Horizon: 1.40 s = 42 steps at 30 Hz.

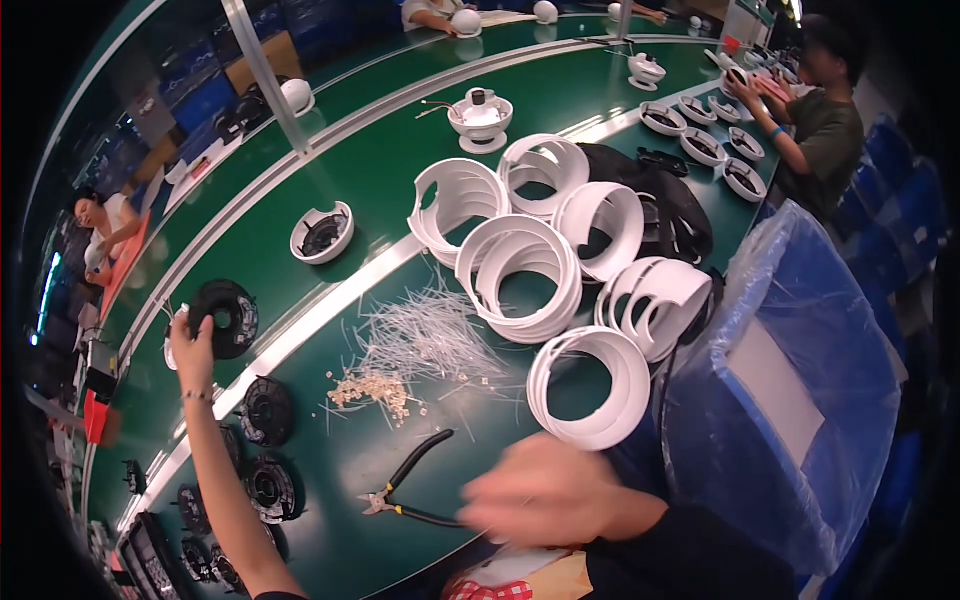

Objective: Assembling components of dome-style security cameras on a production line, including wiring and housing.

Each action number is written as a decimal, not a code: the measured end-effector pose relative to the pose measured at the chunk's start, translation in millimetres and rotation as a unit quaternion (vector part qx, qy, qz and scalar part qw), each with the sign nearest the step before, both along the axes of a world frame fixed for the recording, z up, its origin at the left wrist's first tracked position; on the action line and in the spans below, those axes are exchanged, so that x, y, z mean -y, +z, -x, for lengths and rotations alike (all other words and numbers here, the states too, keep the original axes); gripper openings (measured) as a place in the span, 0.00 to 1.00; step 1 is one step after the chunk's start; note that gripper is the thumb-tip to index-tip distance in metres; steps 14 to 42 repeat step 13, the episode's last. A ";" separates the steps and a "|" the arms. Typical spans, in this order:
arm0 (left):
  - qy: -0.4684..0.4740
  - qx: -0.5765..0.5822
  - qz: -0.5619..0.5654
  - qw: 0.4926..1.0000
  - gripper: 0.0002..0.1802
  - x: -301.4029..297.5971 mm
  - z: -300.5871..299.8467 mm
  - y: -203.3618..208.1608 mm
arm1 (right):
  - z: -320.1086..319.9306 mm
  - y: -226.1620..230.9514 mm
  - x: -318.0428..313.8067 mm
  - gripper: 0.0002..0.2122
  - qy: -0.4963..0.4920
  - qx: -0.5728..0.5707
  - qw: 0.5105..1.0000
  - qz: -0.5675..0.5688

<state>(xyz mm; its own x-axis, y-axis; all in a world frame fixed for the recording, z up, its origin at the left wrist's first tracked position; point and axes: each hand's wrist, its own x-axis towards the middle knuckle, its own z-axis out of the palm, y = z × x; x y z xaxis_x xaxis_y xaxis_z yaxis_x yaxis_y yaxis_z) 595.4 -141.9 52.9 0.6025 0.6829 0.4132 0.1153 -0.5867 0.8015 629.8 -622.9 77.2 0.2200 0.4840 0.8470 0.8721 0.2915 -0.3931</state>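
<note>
My left hand (pixel 192 355) reaches far out at the left, its fingers and thumb closed on the edge of a round black part (pixel 237 322) with a hole in its middle. A piece of something white shows beside those fingers. Smeared by motion, my right hand (pixel 550 492) is low over the near table edge, its fingers unclear. Close to it lie diagonal cutters (pixel 405 478) with black handles, one handle end reaching toward the hand. Beyond the cutters are a heap of thin white cable ties (pixel 425 335) and a pile of small beige connectors (pixel 372 393).
Stacks of white plastic rings (pixel 530 270) stand right of the cable ties. A blue plastic-lined bin (pixel 790 400) is at the right. More black round parts (pixel 268 410) line the left. A white bowl-shaped housing (pixel 322 233) sits on the green conveyor (pixel 390 180). Co-workers (pixel 825 120) work farther off.
</note>
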 end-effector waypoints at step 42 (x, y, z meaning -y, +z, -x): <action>-0.135 0.107 0.303 0.937 0.17 214.9 94.7 -20.5 | -66.0 -22.3 68.9 0.11 -0.460 -0.069 0.852 0.241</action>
